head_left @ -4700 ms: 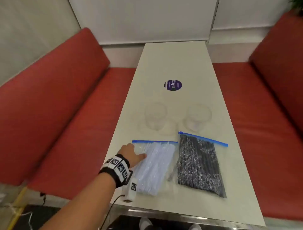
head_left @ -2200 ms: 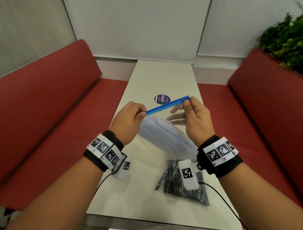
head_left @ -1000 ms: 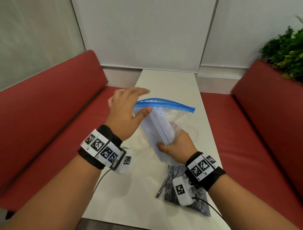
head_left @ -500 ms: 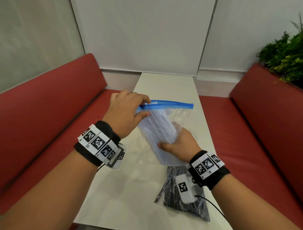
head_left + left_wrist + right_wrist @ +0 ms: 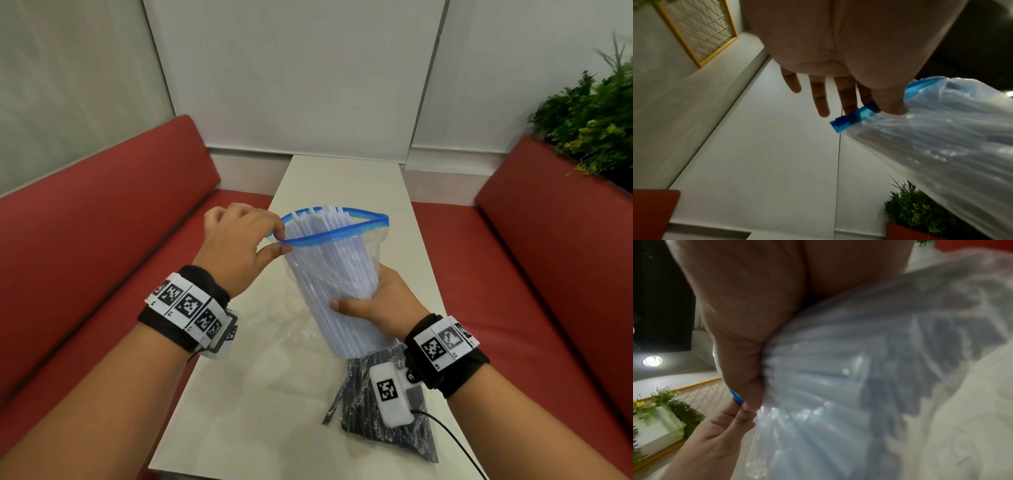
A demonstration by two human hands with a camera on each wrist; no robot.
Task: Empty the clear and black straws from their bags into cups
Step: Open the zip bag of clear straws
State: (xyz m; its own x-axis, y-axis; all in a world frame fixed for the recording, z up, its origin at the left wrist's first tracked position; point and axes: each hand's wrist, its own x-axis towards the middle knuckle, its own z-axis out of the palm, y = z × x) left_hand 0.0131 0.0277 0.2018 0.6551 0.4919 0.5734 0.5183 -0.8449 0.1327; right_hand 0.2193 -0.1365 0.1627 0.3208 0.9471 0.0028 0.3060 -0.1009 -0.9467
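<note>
The person holds the bag of clear straws (image 5: 337, 274) upright in the air above the table (image 5: 346, 178), between both hands. The right hand (image 5: 380, 303) grips the lower half of the bag, thumb lying across the near face and fingers wrapped round the far side, squeezing the clear straws (image 5: 329, 236) into a bundle; in the right wrist view the palm presses against the crinkled plastic and the straws fan out past it. The left hand (image 5: 239, 240) is above and to the left of the right hand and pinches the blue zip strip (image 5: 339, 233) at the bag's left corner between thumb and forefinger; the left wrist view shows the other fingers (image 5: 822, 100) stretched out loosely beyond the strip. The mouth of the bag gapes open, the near lip pulled toward the person, and the straw tips poke just above the far lip. Below the right wrist, the bag of black straws (image 5: 383, 407) lies flat on the table, partly hidden by the wrist camera (image 5: 390, 394). Under the raised bag, faint outlines of clear plastic show on the table, too indistinct to identify as cups. Red benches (image 5: 102, 240) flank the table, and a green plant (image 5: 592, 116) stands behind the right one.
</note>
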